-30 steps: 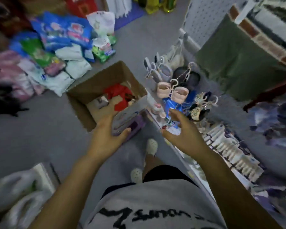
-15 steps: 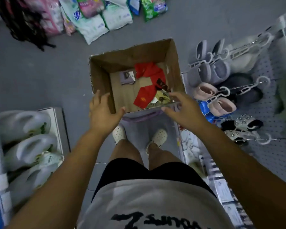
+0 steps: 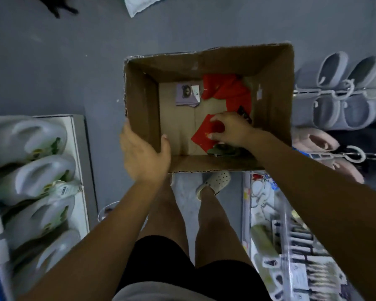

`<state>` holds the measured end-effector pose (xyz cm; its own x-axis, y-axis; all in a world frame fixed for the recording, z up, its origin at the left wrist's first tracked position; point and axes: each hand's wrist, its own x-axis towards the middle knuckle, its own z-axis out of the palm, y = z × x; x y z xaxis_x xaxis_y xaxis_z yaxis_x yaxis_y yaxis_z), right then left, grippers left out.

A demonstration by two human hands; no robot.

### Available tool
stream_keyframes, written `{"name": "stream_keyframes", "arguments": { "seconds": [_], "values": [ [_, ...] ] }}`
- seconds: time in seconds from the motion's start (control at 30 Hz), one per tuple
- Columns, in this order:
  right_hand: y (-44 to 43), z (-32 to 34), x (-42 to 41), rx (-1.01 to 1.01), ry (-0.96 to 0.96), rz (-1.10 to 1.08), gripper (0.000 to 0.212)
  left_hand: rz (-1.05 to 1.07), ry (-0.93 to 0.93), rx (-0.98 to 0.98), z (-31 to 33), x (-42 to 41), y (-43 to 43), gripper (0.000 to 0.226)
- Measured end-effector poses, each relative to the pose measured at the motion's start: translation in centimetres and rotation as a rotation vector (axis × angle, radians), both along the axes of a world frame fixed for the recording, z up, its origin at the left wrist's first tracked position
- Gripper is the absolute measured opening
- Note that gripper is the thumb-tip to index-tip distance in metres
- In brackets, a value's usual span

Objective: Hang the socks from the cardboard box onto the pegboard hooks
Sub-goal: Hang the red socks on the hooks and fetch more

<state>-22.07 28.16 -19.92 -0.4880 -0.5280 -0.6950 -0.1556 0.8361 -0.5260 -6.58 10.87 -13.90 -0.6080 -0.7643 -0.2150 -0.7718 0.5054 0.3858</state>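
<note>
An open cardboard box point(image 3: 274, 88) stands on the grey floor in front of my feet. Inside lie red socks point(image 3: 228, 90) at the back, a lilac sock pack with a bear face point(image 3: 186, 95) and a dark green pair point(image 3: 224, 149) at the near wall. My right hand point(image 3: 230, 131) is down in the box, its fingers pinching a folded red sock pack point(image 3: 201, 137). My left hand point(image 3: 142, 156) grips the box's near-left corner, thumb inside the wall. Pegboard hooks point(image 3: 343, 92) on the right carry grey slippers.
Pink slippers point(image 3: 313, 141) hang on a hanger hook lower right. A shelf with white bottles point(image 3: 28, 170) stands to the left. A low rack of packaged goods point(image 3: 287, 246) runs along the right beside my legs. A white bag point(image 3: 139, 4) lies on the floor beyond the box.
My view has dropped over the box. The right hand moved from the box's near rim down inside onto the red sock pack. The left hand took hold of the box's corner.
</note>
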Motion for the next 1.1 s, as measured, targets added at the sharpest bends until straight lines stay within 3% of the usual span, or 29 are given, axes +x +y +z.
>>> {"name": "stream_keyframes", "arguments": {
  "seconds": [0.23,0.33,0.47,0.57,0.67,0.8,0.93,1.0,1.1],
  "values": [
    [-3.4,-5.1,-1.8,0.156,0.191,0.515,0.069,-0.035,-0.038,-0.115,-1.1,0.2,1.0,0.089],
    [-3.3,-5.9,-0.9,0.269,0.287,0.68,0.063,-0.027,-0.042,-0.137,-1.1,0.2,1.2,0.085],
    [-2.5,-6.5,-1.3,0.269,0.33,0.582,0.04,-0.017,-0.035,-0.166,-1.4,0.0,1.2,0.082],
    [-1.7,-5.9,-2.1,0.107,0.393,0.336,0.042,-0.015,-0.039,-0.168,-1.5,0.1,1.1,0.082],
    [-1.5,-5.2,-3.7,-0.044,0.537,0.154,0.028,-0.009,-0.059,-0.17,-1.5,-0.1,1.1,0.083],
    [-2.8,-6.3,-6.2,-0.031,0.546,0.391,0.018,-0.009,-0.058,-0.174,-1.6,-0.1,1.0,0.082],
    [-4.3,-7.8,-7.7,0.122,0.485,0.563,0.036,-0.016,-0.064,-0.17,-1.5,-0.1,0.9,0.081],
    [-4.2,-7.6,-8.2,0.1,0.5,0.572,0.034,-0.026,-0.05,-0.17,-1.4,-0.1,0.9,0.08],
    [-3.5,-6.3,-7.6,0.059,0.479,0.419,0.027,-0.044,-0.047,-0.169,-1.3,-0.1,0.8,0.078]
  ]
}}
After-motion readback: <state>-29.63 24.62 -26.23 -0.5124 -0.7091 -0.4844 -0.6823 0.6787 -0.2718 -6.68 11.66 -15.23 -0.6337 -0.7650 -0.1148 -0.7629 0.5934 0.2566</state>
